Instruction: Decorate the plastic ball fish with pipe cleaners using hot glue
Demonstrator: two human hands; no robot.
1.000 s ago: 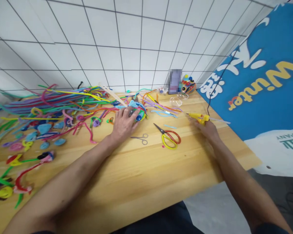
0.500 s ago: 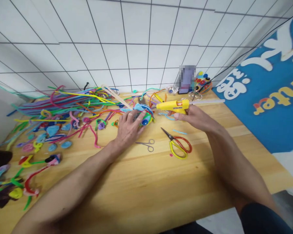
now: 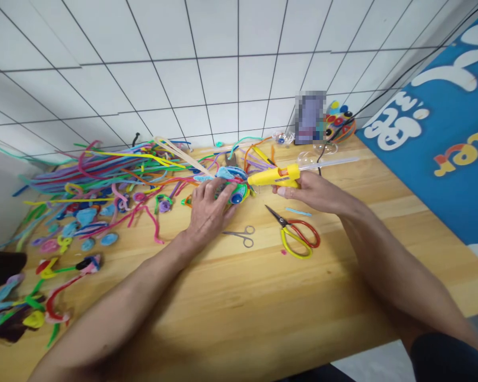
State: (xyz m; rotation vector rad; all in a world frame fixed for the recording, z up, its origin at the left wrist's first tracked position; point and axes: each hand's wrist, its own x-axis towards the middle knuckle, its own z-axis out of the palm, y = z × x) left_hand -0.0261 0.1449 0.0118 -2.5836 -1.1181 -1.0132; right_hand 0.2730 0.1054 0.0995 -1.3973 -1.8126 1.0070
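My right hand [image 3: 308, 192] is closed round a yellow hot glue gun [image 3: 273, 175], with a clear glue stick [image 3: 336, 162] poking out of its back. The gun's nozzle points left and meets, or nearly meets, a colourful pipe-cleaner figure [image 3: 241, 191] with a round blue piece on its side. Over that figure lies my left hand [image 3: 211, 207], its fingers curled onto the top and holding it on the table; the fingers cover part of it. Small metal scissors [image 3: 241, 234] and larger scissors with red and yellow handles [image 3: 295, 233] lie nearer to me.
Loose pipe cleaners [image 3: 99, 164] pile up at the back left, with finished-looking twisted pieces [image 3: 74, 270] in front. At the back, a blurred phone [image 3: 309, 118] leans by the tiled wall [image 3: 219, 79]. A black cable [image 3: 386, 95] runs along the right.
My right hand has brought the glue gun left and slightly down, so its nozzle is now at the figure. My left hand stays on the figure. The view has shifted slightly.
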